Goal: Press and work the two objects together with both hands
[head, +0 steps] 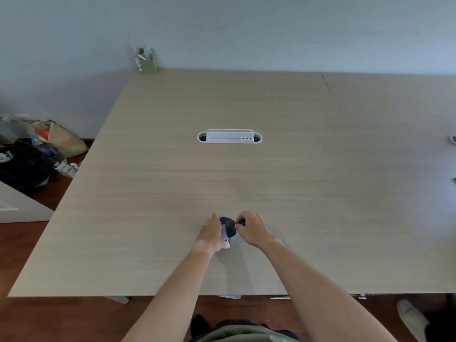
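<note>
Office room with pale wood-grain tables against a plain wall.

A large light table (222, 169) fills the centre of the frame, abutting a second table (394, 107) at right; a white cable tray (229, 137) is set into its middle. A pale blue-grey wall (222, 28) spans the top. At the upper left, an olive box (148, 61) stands at the table's far corner. Dark red-brown floor (37, 317) shows at left and bottom, with bags (37, 154) heaped at middle left. Light is soft and even.

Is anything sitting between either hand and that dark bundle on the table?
Nothing visible. The left hand and right hand already grip the dark bundle from either side; the table around them shows no other object close by.
</note>
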The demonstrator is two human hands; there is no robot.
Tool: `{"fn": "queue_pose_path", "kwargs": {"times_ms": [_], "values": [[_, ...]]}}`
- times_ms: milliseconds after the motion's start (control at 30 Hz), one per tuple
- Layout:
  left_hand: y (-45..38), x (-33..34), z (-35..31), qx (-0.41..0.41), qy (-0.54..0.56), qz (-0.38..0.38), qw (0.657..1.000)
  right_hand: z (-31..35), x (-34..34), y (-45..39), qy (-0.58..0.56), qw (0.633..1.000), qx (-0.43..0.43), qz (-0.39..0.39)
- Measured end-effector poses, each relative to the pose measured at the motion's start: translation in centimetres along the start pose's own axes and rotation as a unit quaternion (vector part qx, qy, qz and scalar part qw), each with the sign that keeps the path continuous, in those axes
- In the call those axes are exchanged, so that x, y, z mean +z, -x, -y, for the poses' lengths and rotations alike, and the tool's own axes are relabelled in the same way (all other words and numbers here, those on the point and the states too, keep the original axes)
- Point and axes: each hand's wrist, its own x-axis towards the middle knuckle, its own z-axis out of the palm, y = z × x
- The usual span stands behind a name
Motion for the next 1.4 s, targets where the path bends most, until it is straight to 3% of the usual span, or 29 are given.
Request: {"fn": "queue_pose_path", "kwargs": {"times_ms": [167, 333, 467, 533, 667, 767, 833, 933, 1000, 1100, 1167, 1267, 1333, 1400], "values": [[0.2, -0.3, -0.3, -0.018, -0.002, 0.007, 1.000, 0.1, -0.4, -0.4, 0.044, 0.993, 0.028, -0.108], [0.5, -0.5, -0.3, -0.017, 0.031, -0.005, 0.999, 1.3, -0.4, -0.7, -0.023, 1.000, 0.002, 0.013], [0.8, -0.9, -0.6, -0.021, 0.027, -0.002, 0.999, 1.1, -0.2, -0.4, 0.093, 0.994, 0.042, -0.050], [0.9, -0.9, -0.6, -0.025, 0.026, -0.002, 0.999, 1.3, -0.3, -0.6, 0.072, 0.995, 0.036, -0.064], [0.9, -0.9, -0.7, -0.028, 0.026, -0.006, 0.999, 1.7, -0.4, -0.8, 0.024, 0.999, 0.028, -0.020], [0.9, -0.9, -1.0, -0.035, 0.012, -0.005, 0.999, 1.2, -1.0, -0.8, 0.089, 0.993, 0.053, -0.061], [0.9, -0.9, -1.0, -0.037, 0.007, -0.005, 0.999, 0.7, -1.3, -1.0, 0.051, 0.994, 0.045, -0.080], [0.9, -1.0, -1.0, -0.037, 0.008, -0.004, 0.999, 0.5, -1.7, -1.1, -0.011, 0.998, 0.023, -0.054], [0.9, -0.9, -1.1, -0.036, 0.006, -0.004, 0.999, 0.3, -1.8, -1.0, 0.018, 0.999, 0.021, -0.023], [1.1, -1.0, -1.2, -0.032, 0.003, -0.007, 0.999, 0.2, -1.8, -0.7, 0.078, 0.994, 0.038, -0.064], [1.2, -1.0, -1.1, -0.029, 0.008, -0.010, 1.000, 0.6, -1.6, -0.7, 0.045, 0.995, 0.032, -0.089], [1.4, -0.9, -0.9, -0.030, 0.021, -0.014, 0.999, 1.7, -0.9, -0.6, -0.030, 0.999, 0.001, -0.038], [1.3, -0.7, -0.8, -0.031, 0.030, -0.017, 0.999, 2.1, -0.3, -0.5, -0.002, 1.000, -0.001, 0.003], [1.3, -0.7, -0.9, -0.031, 0.033, -0.017, 0.999, 2.1, 0.0, -0.4, 0.074, 0.997, 0.013, -0.020]]}}
